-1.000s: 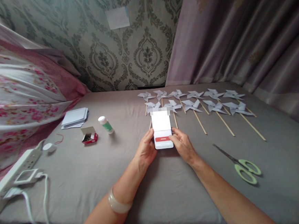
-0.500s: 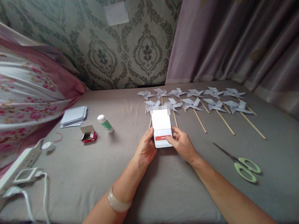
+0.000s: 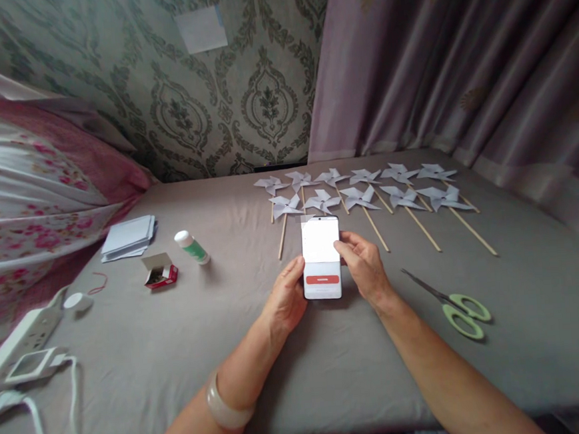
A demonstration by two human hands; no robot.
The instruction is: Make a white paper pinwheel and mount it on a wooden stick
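A smartphone point(image 3: 321, 258) with a bright white screen and a red button low on it is held upright above the grey-covered table. My left hand point(image 3: 286, 296) is closed round its left edge, thumb along the side. Against the right edge, my right hand point(image 3: 366, 264) grips the phone with its thumb at the screen's border and fingers behind. Beyond the phone lie two rows of white paper pinwheels point(image 3: 359, 199) on wooden sticks. Scissors point(image 3: 457, 307) with green handles rest to the right of my right hand.
On the left are a stack of white paper point(image 3: 128, 238), a glue stick point(image 3: 192, 247), a small open red box point(image 3: 161, 275), a white cap point(image 3: 78, 302) and a red string point(image 3: 99, 283). A power strip point(image 3: 26, 341) with white plugs and cables lies at the left edge.
My right thumb has moved up from the red button to the screen's right border. The view has shifted, so the table's things appear further left. Both hands still hold the phone.
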